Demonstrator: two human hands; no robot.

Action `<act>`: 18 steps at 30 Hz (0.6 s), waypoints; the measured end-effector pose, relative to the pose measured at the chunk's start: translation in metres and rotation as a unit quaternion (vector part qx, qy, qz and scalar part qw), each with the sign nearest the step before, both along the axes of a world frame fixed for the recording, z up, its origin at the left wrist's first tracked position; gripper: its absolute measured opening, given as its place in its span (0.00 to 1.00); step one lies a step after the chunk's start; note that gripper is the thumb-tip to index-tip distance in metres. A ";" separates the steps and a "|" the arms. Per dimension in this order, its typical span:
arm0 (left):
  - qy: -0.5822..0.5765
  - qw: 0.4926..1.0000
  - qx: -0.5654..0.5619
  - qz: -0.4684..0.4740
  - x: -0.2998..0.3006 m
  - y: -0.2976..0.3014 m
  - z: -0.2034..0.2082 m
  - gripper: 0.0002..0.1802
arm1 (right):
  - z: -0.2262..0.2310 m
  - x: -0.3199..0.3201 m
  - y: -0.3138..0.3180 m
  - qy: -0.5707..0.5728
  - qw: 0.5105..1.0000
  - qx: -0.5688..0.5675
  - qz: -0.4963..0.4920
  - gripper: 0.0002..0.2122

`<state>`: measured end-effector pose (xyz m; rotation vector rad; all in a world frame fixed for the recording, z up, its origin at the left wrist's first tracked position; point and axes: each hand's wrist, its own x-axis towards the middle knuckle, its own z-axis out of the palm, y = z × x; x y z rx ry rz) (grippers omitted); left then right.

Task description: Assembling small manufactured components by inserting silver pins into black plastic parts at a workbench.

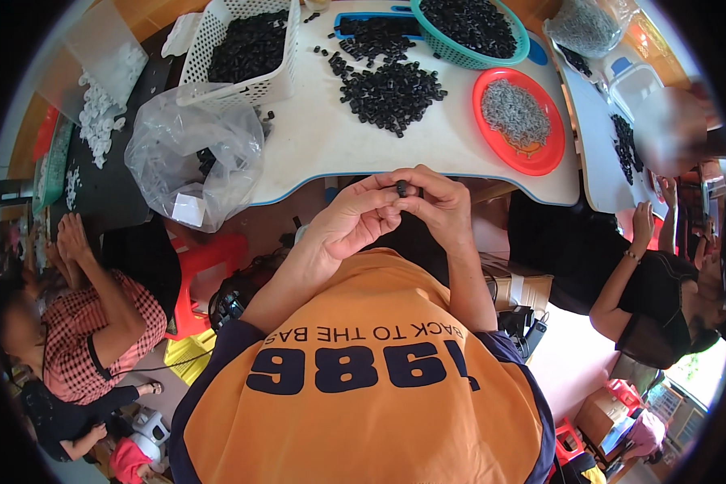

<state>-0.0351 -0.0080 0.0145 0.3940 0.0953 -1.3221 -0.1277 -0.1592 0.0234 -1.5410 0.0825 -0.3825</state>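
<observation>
My left hand and my right hand meet in front of my chest, just off the table's near edge. Between the fingertips of both is a small black plastic part, pinched from each side. Its exact kind is too small to make out. Beyond my hands, a loose pile of small black pieces lies on the white table. To the right of it, a red plate bears many small grey metal-looking pieces.
A white perforated basket and a green basket hold black pieces, with a blue tray between them. A clear plastic bag hangs at the table's left edge. Other people sit at both sides; a red stool stands left.
</observation>
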 end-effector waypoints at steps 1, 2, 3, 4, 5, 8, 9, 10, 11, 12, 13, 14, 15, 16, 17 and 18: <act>-0.015 1.000 0.015 -0.003 0.000 0.001 0.001 0.14 | 0.000 0.000 0.000 -0.002 1.000 0.006 0.005 0.15; -0.022 1.000 0.004 -0.009 0.001 0.001 0.002 0.14 | 0.000 0.000 -0.001 -0.004 1.000 0.013 0.009 0.16; -0.029 0.999 0.001 -0.016 0.001 0.002 0.002 0.14 | -0.001 -0.001 -0.001 -0.008 1.000 0.020 0.012 0.16; -0.037 0.999 -0.003 -0.025 0.001 0.002 0.002 0.14 | -0.001 0.000 -0.001 -0.007 1.000 0.025 0.015 0.17; -0.042 0.999 -0.009 -0.025 0.001 0.003 0.002 0.15 | -0.001 0.000 -0.001 -0.008 0.999 0.032 0.017 0.17; -0.049 0.998 -0.026 -0.027 0.001 0.005 0.002 0.17 | -0.002 0.000 0.001 -0.010 0.998 0.057 0.025 0.18; -0.048 0.998 -0.033 -0.028 0.002 0.006 0.002 0.17 | -0.002 0.000 0.001 -0.011 0.997 0.066 0.029 0.18; -0.048 0.998 -0.040 -0.029 0.003 0.006 0.002 0.17 | -0.002 0.000 0.001 -0.015 0.997 0.063 0.031 0.19; -0.047 0.998 -0.037 -0.032 0.003 0.007 0.003 0.17 | -0.002 0.000 0.001 -0.018 0.997 0.060 0.033 0.19; -0.047 0.998 -0.036 -0.034 0.004 0.007 0.004 0.17 | -0.002 0.000 0.001 -0.023 0.997 0.061 0.035 0.19; -0.050 0.997 -0.033 -0.038 0.004 0.008 0.004 0.17 | -0.002 0.000 0.001 -0.019 0.998 0.047 0.035 0.18; -0.043 0.998 -0.032 -0.040 0.003 0.008 0.005 0.17 | -0.002 -0.001 0.000 -0.016 0.999 0.036 0.035 0.18; -0.038 0.998 -0.028 -0.043 0.003 0.007 0.006 0.17 | -0.002 -0.001 -0.002 -0.013 0.999 0.025 0.035 0.18; -0.033 0.998 -0.025 -0.046 0.002 0.007 0.007 0.17 | -0.002 -0.002 -0.003 -0.015 0.999 0.015 0.038 0.17; -0.030 0.998 -0.022 -0.048 0.001 0.007 0.008 0.17 | -0.001 -0.002 -0.005 -0.018 0.999 0.004 0.040 0.17; -0.026 0.998 -0.019 -0.050 0.000 0.007 0.008 0.16 | -0.001 -0.002 -0.006 -0.021 0.999 -0.005 0.042 0.17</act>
